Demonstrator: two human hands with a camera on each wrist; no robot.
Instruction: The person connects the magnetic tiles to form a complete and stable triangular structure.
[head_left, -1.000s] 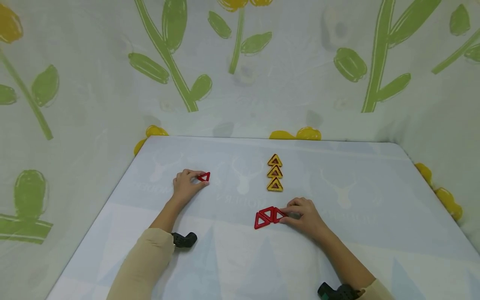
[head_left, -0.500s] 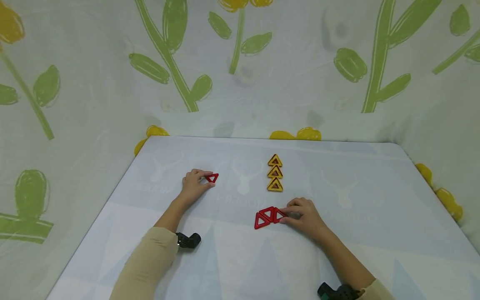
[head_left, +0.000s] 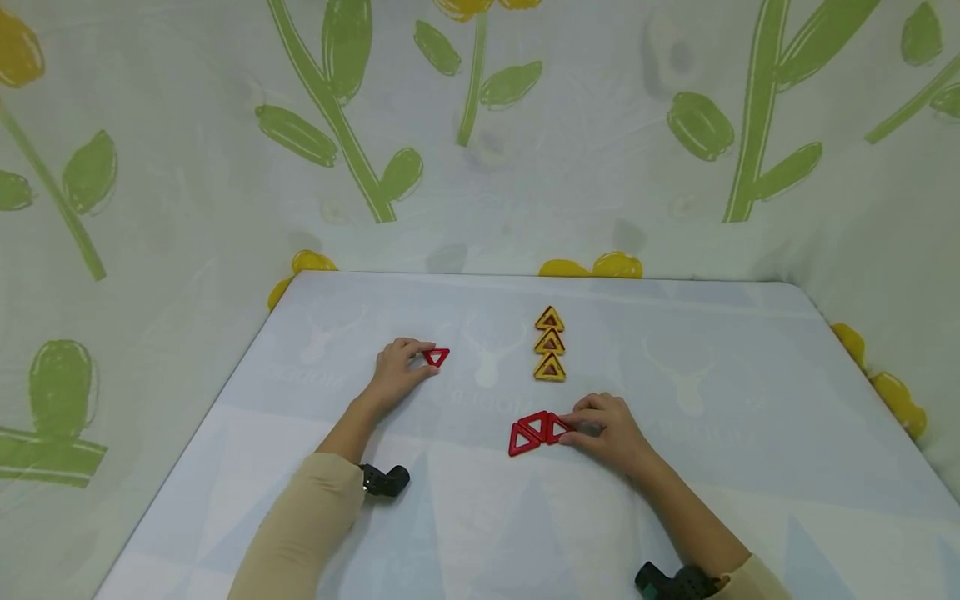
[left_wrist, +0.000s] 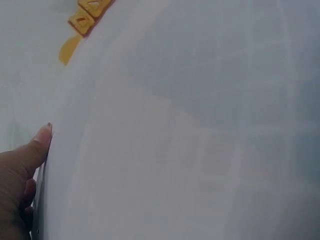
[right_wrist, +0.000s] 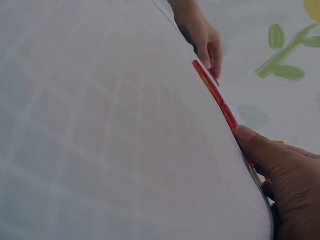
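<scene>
In the head view my left hand pinches a small red triangle tile with an open centre, between thumb and fingers. One of its points faces down toward me. To the right, my right hand pinches the rightmost of three red triangle tiles joined edge to edge in a row. The right wrist view has that row edge-on, with my right thumb at its near end. My left hand shows at the left edge of its own wrist view, its tile hidden there.
Three yellow triangle tiles stand in a column, point to base, on the table beyond the red row. Behind the table's far edge hangs a pale cloth printed with flowers. Each wrist wears a black camera.
My left hand has slid to the right with its red triangle tile, and the tile has turned so a point faces down. My right hand and the red row have stayed put.
</scene>
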